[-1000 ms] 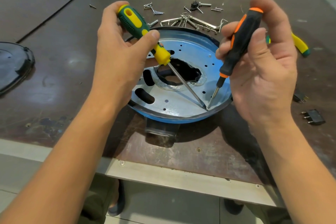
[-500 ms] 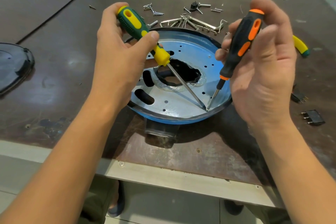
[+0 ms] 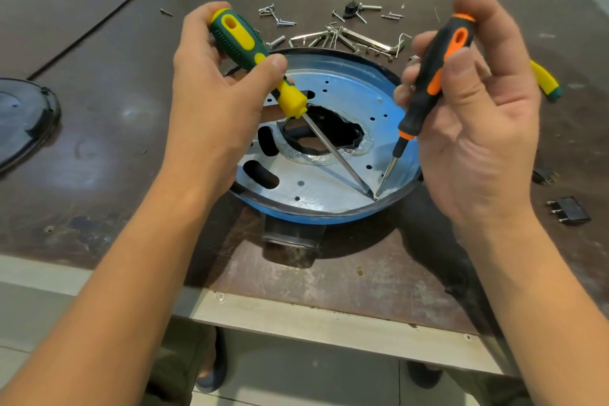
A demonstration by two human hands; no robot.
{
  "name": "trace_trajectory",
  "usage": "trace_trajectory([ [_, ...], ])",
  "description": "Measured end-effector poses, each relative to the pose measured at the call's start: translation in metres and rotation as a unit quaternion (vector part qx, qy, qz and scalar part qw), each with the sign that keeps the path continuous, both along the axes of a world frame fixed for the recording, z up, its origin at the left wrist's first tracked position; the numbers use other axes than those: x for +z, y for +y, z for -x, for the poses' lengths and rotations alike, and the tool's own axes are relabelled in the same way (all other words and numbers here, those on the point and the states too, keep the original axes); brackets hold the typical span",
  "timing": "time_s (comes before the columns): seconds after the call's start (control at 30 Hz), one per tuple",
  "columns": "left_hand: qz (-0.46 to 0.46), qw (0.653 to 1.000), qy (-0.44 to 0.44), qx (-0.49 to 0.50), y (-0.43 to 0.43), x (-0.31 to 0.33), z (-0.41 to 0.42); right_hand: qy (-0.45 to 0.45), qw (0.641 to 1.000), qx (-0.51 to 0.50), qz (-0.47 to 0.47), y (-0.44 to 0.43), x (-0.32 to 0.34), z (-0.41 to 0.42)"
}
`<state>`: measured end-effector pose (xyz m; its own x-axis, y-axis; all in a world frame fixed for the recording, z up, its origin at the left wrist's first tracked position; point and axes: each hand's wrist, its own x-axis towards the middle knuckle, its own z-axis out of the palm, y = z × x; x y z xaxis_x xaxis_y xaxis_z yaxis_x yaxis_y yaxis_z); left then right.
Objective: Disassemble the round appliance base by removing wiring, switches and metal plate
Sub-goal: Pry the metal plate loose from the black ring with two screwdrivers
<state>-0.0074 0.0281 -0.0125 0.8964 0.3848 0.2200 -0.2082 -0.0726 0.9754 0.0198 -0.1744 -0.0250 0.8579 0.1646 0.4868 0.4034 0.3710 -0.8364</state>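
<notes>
The round appliance base (image 3: 329,212) with a blue rim lies on the table, its silvery metal plate (image 3: 349,92) facing up with a ragged dark hole in the middle. My left hand (image 3: 211,89) grips a green and yellow screwdriver (image 3: 250,56). My right hand (image 3: 478,115) holds a black and orange screwdriver (image 3: 431,76) between thumb and fingers. Both blade tips meet at the plate's near right edge, just inside the rim.
Loose screws (image 3: 276,15), hex keys (image 3: 346,38) and a small black part (image 3: 351,10) lie behind the base. Another yellow-green tool handle (image 3: 545,81) and black switches (image 3: 568,209) lie at the right. A dark cover (image 3: 23,119) sits at the left; the table edge (image 3: 296,316) is near me.
The black and orange screwdriver has turned in my right hand's fingers, so its orange inset now faces me. Both tips stay at the same spot on the plate's edge.
</notes>
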Motion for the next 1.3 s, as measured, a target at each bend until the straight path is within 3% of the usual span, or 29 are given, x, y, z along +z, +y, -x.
trace_trajectory([
  [0.57, -0.011, 1.000, 0.000, -0.001, 0.0017, -0.0013, -0.0010, 0.024, 0.998, 0.016, -0.050, 0.0030, 0.0035, 0.0035],
  [0.73, -0.010, 1.000, 0.000, -0.002, 0.0009, -0.0020, -0.0007, -0.009, 1.000, -0.003, -0.006, 0.0019, 0.0011, 0.0023],
  [1.3, 0.004, 1.000, -0.008, -0.002, 0.0001, -0.0022, -0.0012, 0.010, 0.999, 0.005, -0.034, 0.0019, 0.0014, 0.0020],
])
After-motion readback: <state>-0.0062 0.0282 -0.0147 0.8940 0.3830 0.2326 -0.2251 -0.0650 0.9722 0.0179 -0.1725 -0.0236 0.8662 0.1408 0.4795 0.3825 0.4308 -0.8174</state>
